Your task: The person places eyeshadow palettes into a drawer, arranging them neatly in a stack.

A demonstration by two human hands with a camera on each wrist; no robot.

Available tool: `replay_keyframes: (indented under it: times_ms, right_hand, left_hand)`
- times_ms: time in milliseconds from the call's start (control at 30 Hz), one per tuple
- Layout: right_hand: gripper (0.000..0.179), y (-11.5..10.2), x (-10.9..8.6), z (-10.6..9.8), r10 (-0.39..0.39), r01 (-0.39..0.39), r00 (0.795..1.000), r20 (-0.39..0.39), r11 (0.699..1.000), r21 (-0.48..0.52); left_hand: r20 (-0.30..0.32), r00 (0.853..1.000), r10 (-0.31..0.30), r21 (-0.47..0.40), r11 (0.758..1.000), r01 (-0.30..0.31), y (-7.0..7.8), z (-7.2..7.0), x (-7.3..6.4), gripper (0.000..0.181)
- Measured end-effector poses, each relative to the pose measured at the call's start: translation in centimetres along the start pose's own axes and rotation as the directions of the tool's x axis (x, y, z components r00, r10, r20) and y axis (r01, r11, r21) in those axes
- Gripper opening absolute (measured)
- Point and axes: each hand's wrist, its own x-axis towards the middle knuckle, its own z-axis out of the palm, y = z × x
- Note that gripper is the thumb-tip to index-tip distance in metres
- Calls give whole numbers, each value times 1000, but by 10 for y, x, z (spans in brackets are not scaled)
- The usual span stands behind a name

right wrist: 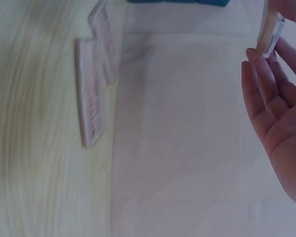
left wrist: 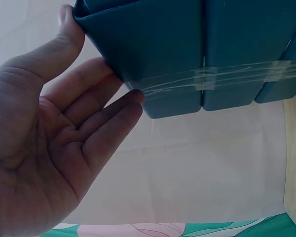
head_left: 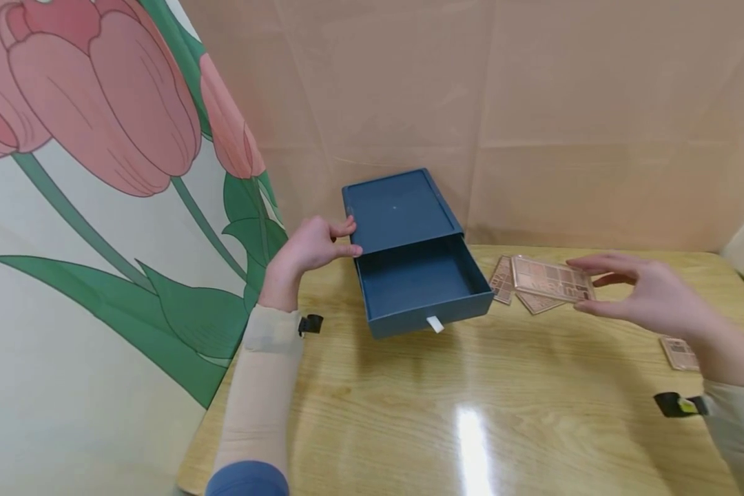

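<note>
A dark blue drawer box (head_left: 403,210) stands at the back of the table, its top drawer (head_left: 418,275) pulled out and bare inside. My left hand (head_left: 313,244) touches the box's left side, thumb at the front corner; in the left wrist view its fingers are fairly straight along the blue side wall (left wrist: 158,49). With thumb and fingers, my right hand (head_left: 651,293) pinches an eyeshadow palette (head_left: 548,277) by its right end. Under and beside it in the head view lie two more palettes (head_left: 502,279), right of the drawer.
Another palette (head_left: 680,353) lies at the right, partly behind the right wrist. A white pull tab (head_left: 435,324) sticks out of the drawer front. Clear tape (left wrist: 207,79) runs across the stacked units. Behind the wooden table (head_left: 397,420) hangs a beige cloth (head_left: 533,124).
</note>
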Motion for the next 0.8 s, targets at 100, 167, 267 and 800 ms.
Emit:
replay_keyframes:
  times_ms: [100, 167, 267, 800]
  right_hand:
    - [70, -12, 4, 1, -15, 15, 1000, -9, 1000, 27]
    - [70, -21, 7, 2, -32, 33, 999, -11, 998, 47]
    - [70, -34, 11, 3, -58, 60, 998, -20, 996, 68]
    - [69, -97, 47, 26, -213, 214, 977, -26, 967, 137]
  left_hand:
    - [-1, 1000, 3, 0, 1000, -3, 0, 0, -1, 61]
    - [-1, 1000, 8, -2, 1000, -8, 0, 0, -1, 61]
    - [-6, 1000, 14, 0, 1000, -14, 0, 0, -1, 61]
    - [-3, 1000, 4, -29, 1000, -5, 1, 1, -2, 61]
